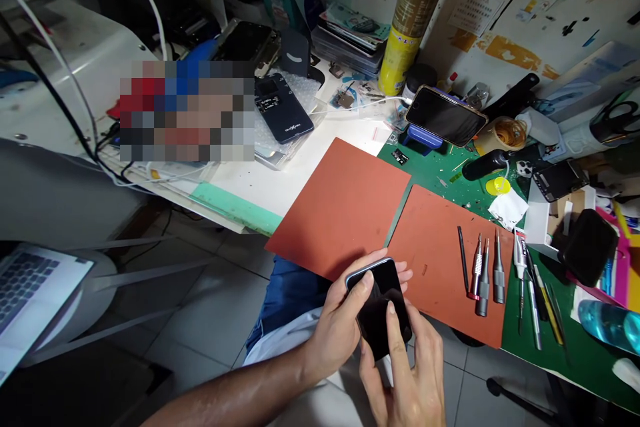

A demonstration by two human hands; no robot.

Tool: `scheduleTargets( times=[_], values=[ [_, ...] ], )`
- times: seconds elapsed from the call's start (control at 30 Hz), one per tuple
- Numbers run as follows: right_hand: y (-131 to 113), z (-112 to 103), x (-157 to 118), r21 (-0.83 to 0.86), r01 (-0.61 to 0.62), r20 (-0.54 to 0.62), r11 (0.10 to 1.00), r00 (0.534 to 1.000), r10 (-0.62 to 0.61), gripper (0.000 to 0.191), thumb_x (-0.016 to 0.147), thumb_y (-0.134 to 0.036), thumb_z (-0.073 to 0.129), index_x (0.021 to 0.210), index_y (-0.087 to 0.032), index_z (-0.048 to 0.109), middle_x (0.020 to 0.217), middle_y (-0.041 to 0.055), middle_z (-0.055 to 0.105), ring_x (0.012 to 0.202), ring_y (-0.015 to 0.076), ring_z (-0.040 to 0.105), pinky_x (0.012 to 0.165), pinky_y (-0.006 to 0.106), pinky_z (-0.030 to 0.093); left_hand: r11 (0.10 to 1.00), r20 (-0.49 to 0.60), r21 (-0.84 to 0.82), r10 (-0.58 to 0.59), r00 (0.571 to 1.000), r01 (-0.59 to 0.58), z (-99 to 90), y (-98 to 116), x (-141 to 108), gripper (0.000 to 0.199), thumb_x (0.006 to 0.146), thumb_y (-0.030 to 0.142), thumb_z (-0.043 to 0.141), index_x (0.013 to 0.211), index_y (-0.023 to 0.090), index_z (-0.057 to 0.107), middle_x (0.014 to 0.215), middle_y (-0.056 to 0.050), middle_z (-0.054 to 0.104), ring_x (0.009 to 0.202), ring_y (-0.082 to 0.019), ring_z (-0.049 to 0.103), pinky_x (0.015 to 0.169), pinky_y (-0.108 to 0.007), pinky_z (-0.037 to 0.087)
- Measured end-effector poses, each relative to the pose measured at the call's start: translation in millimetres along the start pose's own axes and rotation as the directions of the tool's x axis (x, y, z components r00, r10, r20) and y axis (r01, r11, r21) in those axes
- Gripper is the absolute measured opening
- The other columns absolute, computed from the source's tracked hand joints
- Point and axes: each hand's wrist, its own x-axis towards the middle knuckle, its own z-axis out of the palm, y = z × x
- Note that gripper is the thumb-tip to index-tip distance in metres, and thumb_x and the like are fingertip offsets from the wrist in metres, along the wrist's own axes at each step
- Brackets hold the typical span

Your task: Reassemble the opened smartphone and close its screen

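Observation:
A smartphone [374, 325] with a dark screen is held tilted above my lap, just off the table's front edge. My left hand [341, 320] wraps round its left side and back. The left thumb lies over the upper screen, and fingertips show past the right edge. Around the phone's lower end is my right hand [407, 367], its index fingertip on the glass and its thumb by the lower left edge. The other right fingers lie along the right side. Beyond the hands, two reddish-brown mats [345, 197] cover part of the table.
Several screwdrivers [483, 280] and a black stick lie on the right mat. A second phone [447, 115] leans on a blue stand, near a yellow spray can [407, 27]. A dark boxed item [283, 109] rests on bubble wrap. An open laptop [37, 300] is at far left.

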Motion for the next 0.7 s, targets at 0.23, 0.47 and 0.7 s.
scheduleTargets(
  times=[0.23, 0.47, 0.7],
  values=[
    [2.6, 3.1, -3.3, -0.007, 0.007, -0.001, 1.000, 1.000, -0.007, 0.064, 0.100, -0.024, 0.072, 0.160, -0.013, 0.054, 0.145, 0.0275, 0.060, 0.124, 0.0398, 0.064, 0.088, 0.054, 0.066, 1.000, 0.010, 0.026, -0.013, 1.000, 0.013, -1.1, -1.3, 2.0, 0.038, 0.107, 0.040, 0.066, 0.141, 0.025, 0.072, 0.137, -0.015, 0.078, 0.129, -0.036, 0.074, 0.118, -0.060, 0.052],
    [1.2, 4.3, 3.7, 0.024, -0.006, -0.040, 1.000, 0.999, 0.007, 0.059, 0.103, -0.027, 0.069, 0.159, -0.013, 0.054, 0.140, 0.0265, 0.062, 0.118, 0.0379, 0.066, 0.088, 0.054, 0.064, 1.000, 0.043, 0.005, 0.018, 0.999, -0.018, -1.1, -4.0, -1.2, 0.039, 0.109, 0.041, 0.062, 0.145, 0.026, 0.069, 0.145, -0.014, 0.074, 0.140, -0.037, 0.067, 0.121, -0.060, 0.050],
    [15.1, 8.3, -12.1, 0.053, 0.007, -0.006, 0.999, 1.000, -0.006, 0.074, 0.098, -0.034, 0.078, 0.162, -0.011, 0.050, 0.147, 0.0270, 0.061, 0.124, 0.0399, 0.065, 0.089, 0.054, 0.065, 0.999, 0.042, 0.036, 0.029, 0.999, -0.031, 0.4, -0.3, 1.5, 0.039, 0.109, 0.042, 0.062, 0.143, 0.023, 0.070, 0.144, -0.016, 0.075, 0.137, -0.039, 0.068, 0.119, -0.061, 0.051]
  ],
)
